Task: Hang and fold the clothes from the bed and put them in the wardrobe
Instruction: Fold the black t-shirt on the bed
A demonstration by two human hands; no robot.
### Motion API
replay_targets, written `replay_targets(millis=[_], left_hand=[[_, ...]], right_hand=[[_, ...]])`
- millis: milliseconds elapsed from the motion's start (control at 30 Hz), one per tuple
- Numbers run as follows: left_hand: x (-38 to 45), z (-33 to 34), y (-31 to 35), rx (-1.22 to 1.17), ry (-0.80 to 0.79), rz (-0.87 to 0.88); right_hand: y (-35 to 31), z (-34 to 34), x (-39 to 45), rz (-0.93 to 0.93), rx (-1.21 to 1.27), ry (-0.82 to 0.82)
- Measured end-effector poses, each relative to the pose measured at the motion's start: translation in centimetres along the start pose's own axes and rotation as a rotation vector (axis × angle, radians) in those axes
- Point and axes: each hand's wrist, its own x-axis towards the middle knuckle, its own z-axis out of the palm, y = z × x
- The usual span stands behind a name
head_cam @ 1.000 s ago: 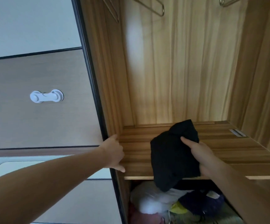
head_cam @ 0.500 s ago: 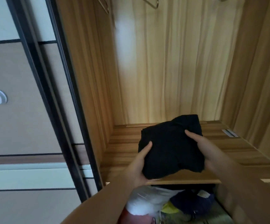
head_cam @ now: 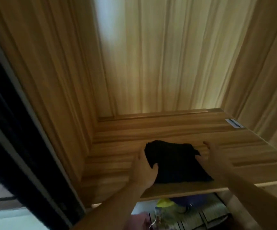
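Both grips are released now: left hand point(head_cam: 143, 170) and right hand point(head_cam: 212, 159) flank the black garment point(head_cam: 175, 163), fingers touching its edges. Carried a moment ago, it lies folded on the shelf point(head_cam: 175, 130), near the front edge; this piece looks stowed.

Both forearms bare, no sleeves in frame. Left hand point(head_cam: 142, 170) and right hand point(head_cam: 213, 161): no gloves, rings or watch.

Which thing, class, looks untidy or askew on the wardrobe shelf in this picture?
The folded black garment lies crooked on the wooden shelf, its far corners rumpled. The left hand and right hand flank it. Nothing looks damaged or spilled.
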Motion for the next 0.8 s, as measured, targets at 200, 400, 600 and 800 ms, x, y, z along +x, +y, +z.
replay_targets(millis=[200,400,600,800], left_hand=[[3.6,1.8,-2.1,0.570,-0.276,0.480],[9.3,3.0,-1.1,0.739,-0.343,0.436],[13.3,3.7,0.5,0.758,-0.393,0.305],[13.9,2.3,3.4,0.762,-0.350,0.331]], right_hand=[[1.0,3.5,-1.2,-0.277,-0.490,-0.493],[1.1,3.6,4.4,-0.298,-0.495,-0.358],[1.1,4.1,9.8,-0.300,-0.497,-0.385],[0.5,1.3,9.0,-0.276,-0.399,-0.406]])
